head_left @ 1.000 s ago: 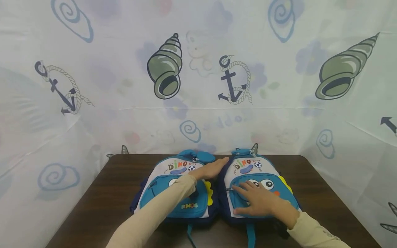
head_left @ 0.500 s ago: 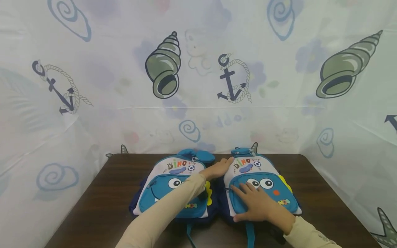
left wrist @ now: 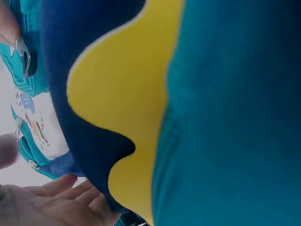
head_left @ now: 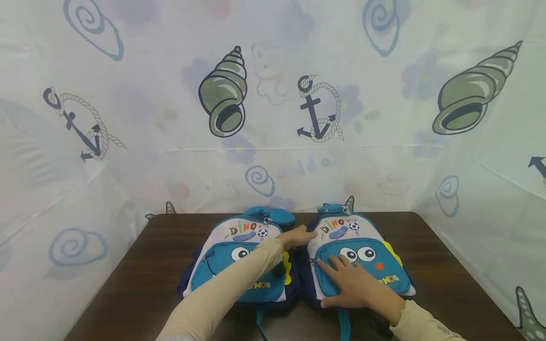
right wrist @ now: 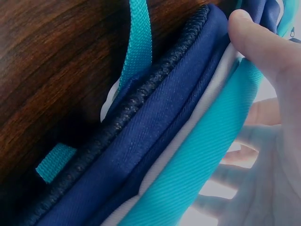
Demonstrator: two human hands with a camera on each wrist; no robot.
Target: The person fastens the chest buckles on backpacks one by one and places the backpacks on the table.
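Two blue and white dinosaur backpacks lie side by side, fronts up: the left backpack (head_left: 222, 253) and the right backpack (head_left: 384, 246). My left hand (head_left: 296, 237) crosses over the left backpack and touches the upper left side of the right backpack. In the left wrist view, the left hand's fingers (left wrist: 96, 200) stretch out by a navy side, behind the left backpack's yellow scalloped trim (left wrist: 117, 89). My right hand (head_left: 351, 284) rests spread on the right backpack's front pocket. Its thumb (right wrist: 254, 40) lies along the lower edge in the right wrist view.
Both backpacks lie on a dark brown wooden table (head_left: 132, 279). Teal straps (head_left: 344, 324) trail from their lower ends toward the near edge. Behind the table hangs a white cloth (head_left: 273, 118) printed with shells and anchors.
My left hand first slides right and then draws nearer along the right backpack's side. The right hand shifts only slightly on the pocket, and both backpacks stay in place.
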